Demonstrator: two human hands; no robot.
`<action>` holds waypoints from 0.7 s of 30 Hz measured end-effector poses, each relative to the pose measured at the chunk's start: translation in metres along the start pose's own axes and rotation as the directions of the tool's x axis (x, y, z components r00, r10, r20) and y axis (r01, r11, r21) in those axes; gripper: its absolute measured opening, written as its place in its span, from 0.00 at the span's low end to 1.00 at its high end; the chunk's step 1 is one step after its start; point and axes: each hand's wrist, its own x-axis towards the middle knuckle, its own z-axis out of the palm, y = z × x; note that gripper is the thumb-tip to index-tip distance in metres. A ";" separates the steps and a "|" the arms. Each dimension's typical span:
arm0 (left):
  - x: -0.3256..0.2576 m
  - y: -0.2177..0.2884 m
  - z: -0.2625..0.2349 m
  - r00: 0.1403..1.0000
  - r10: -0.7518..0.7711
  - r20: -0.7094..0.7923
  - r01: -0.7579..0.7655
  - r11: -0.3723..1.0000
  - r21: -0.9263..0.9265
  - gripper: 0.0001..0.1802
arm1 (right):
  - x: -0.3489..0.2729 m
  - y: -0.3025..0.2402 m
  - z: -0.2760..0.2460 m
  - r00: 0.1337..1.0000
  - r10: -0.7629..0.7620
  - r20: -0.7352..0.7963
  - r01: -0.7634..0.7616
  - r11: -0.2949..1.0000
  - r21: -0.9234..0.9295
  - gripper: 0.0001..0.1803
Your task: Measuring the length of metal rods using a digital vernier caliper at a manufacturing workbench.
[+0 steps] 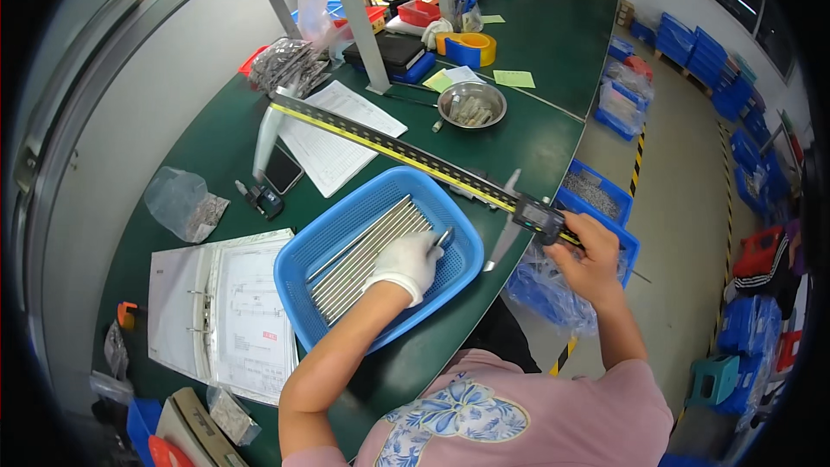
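Observation:
My right hand (587, 256), bare, grips the slider end of a long digital caliper (389, 145). Its yellow-edged beam reaches far to the left over the bench, its jaws standing apart. Down in a blue perforated basket (469, 252), my left hand (405, 263) wears a white glove and has its fingers closed. A shiny metal rod end (445, 236) sticks out beyond those fingers; most of that piece is hidden by the glove. Several slim metal rods (346, 284) lie side by side in the basket, under and beside my left hand.
On the green bench, an open ring binder (251, 311) lies left of the basket, with a phone (283, 171) and printed sheets (333, 143) beyond. Farther back are a steel bowl (471, 105) and tape rolls (467, 49). Blue crates (596, 195) stand on the floor at right.

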 end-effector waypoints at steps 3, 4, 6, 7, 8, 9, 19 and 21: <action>-0.019 -0.034 -0.018 0.964 -0.260 0.059 0.217 0.638 -0.739 0.18 | -0.005 0.013 -0.017 0.995 -0.093 0.020 0.094 0.993 -0.072 0.19; -0.032 -0.044 -0.038 0.939 -0.318 0.131 0.198 0.189 -0.962 0.23 | -0.006 0.020 -0.025 0.989 -0.141 0.041 0.145 0.983 -0.115 0.20; -0.059 -0.067 -0.062 0.980 -0.201 -0.010 -0.046 -0.174 -0.984 0.34 | -0.004 0.022 -0.035 0.983 -0.154 0.104 0.169 0.974 -0.150 0.21; -0.068 -0.057 -0.076 0.975 -0.201 -0.093 -0.141 -0.244 -0.959 0.37 | 0.001 0.021 -0.040 0.956 -0.243 0.166 0.273 0.943 -0.189 0.21; -0.079 -0.047 -0.081 0.973 -0.211 -0.092 -0.143 -0.242 -0.960 0.37 | 0.006 0.016 -0.043 0.913 -0.335 0.232 0.383 0.901 -0.206 0.21; -0.087 -0.036 -0.080 0.955 -0.294 -0.049 -0.125 -0.246 -0.961 0.38 | 0.015 0.007 -0.039 0.876 -0.372 0.308 0.441 0.876 -0.197 0.21; -0.139 -0.002 -0.055 0.968 -0.251 -0.018 -0.166 -0.582 -0.796 0.53 | 0.058 -0.033 0.006 0.705 -0.531 0.470 0.626 0.778 -0.059 0.22; -0.141 0.013 -0.052 0.973 -0.232 0.005 -0.135 -0.583 -0.802 0.55 | 0.061 -0.037 0.017 0.639 -0.630 0.442 0.688 0.725 0.039 0.22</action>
